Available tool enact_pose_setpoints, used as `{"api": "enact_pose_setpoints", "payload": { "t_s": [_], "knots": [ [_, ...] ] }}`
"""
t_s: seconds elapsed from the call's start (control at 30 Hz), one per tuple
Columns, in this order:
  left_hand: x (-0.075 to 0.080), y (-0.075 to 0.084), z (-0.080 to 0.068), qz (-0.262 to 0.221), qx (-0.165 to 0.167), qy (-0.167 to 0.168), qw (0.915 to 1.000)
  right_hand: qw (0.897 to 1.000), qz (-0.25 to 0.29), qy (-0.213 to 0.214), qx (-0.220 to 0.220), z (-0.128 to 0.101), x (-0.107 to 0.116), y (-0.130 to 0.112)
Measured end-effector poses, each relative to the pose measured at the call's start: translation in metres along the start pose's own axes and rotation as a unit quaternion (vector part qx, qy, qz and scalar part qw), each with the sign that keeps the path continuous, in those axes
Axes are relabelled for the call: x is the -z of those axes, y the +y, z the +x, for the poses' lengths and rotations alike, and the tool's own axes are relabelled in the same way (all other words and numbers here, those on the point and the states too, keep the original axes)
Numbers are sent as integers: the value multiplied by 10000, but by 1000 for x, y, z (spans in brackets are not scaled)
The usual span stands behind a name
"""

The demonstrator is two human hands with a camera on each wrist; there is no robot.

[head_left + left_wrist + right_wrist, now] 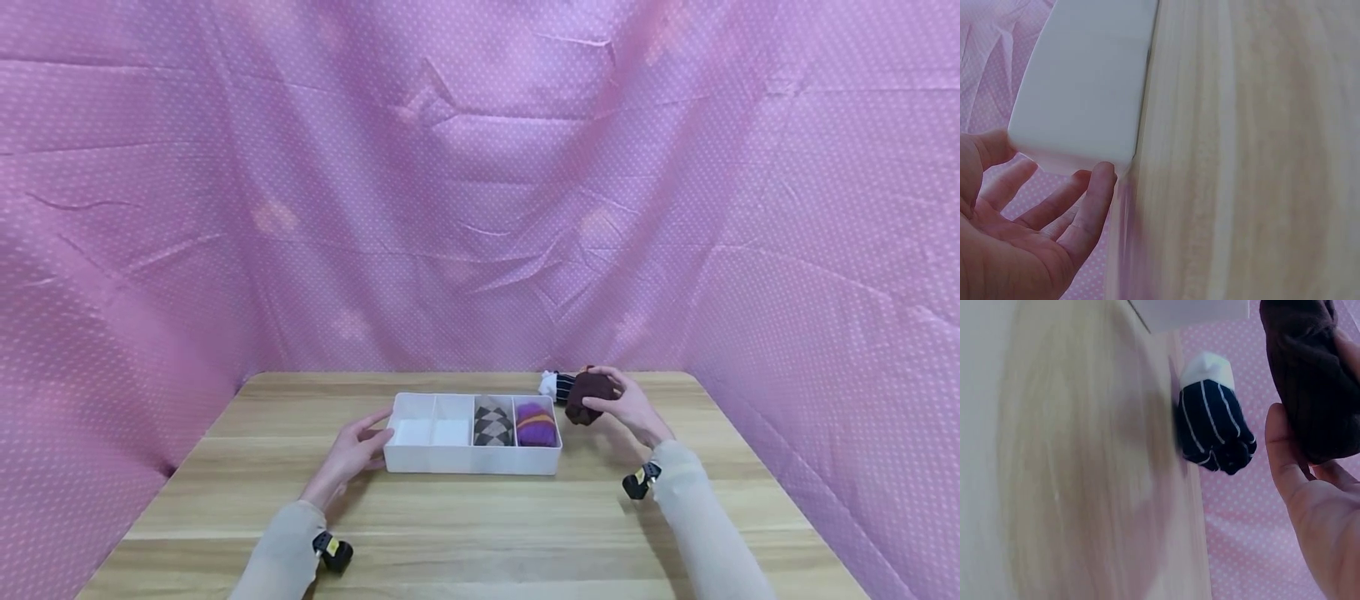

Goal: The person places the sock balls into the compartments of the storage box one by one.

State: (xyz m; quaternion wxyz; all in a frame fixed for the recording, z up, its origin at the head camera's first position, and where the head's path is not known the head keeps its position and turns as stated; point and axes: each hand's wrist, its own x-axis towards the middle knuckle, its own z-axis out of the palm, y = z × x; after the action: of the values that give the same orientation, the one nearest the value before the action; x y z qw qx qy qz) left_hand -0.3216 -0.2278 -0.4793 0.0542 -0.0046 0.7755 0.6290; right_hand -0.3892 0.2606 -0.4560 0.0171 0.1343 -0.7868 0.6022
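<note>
The white box [480, 460] leaves its two left compartments [414, 432] enterable from above, its walls [431, 460] blocking sideways entry.

Min. 4 sock bdls. [590, 400], 1 box [472, 461], 2 cams [333, 553]

This is a closed-in work spot: pink cloth [480, 192] with dots hangs round a wood table [480, 533], hiding the room.

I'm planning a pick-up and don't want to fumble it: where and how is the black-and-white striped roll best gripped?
Probably across the dark middle of the striped roll, coming from above and pinching its near and far long sides: it lies lengthwise left to right. The right hand's brown roll overlaps its right end in the head view.
</note>
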Motion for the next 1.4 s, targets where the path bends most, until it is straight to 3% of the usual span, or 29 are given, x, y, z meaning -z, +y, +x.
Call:
{"api": "enact_pose_setpoints", "payload": {
  "t_s": [0.4, 0.73, 1.23, 1.4],
  "knots": [
    [0, -1, 0, -11, 6, 50, 10000, 9992, 290, 84, 261, 8, -19, -6],
    [-1, -4, 1, 41, 7, 111, 9999, 9970, 468, 600, 109, 14, -30, -12],
    [0, 0, 1, -99, -38, 61, 9999, 9926, 1178, 235, 201, 21, -57, -34],
    [1, -1, 1, -59, -59, 25, 10000, 9934, 1114, 175, 208, 23, -65, -34]
  ]
}}
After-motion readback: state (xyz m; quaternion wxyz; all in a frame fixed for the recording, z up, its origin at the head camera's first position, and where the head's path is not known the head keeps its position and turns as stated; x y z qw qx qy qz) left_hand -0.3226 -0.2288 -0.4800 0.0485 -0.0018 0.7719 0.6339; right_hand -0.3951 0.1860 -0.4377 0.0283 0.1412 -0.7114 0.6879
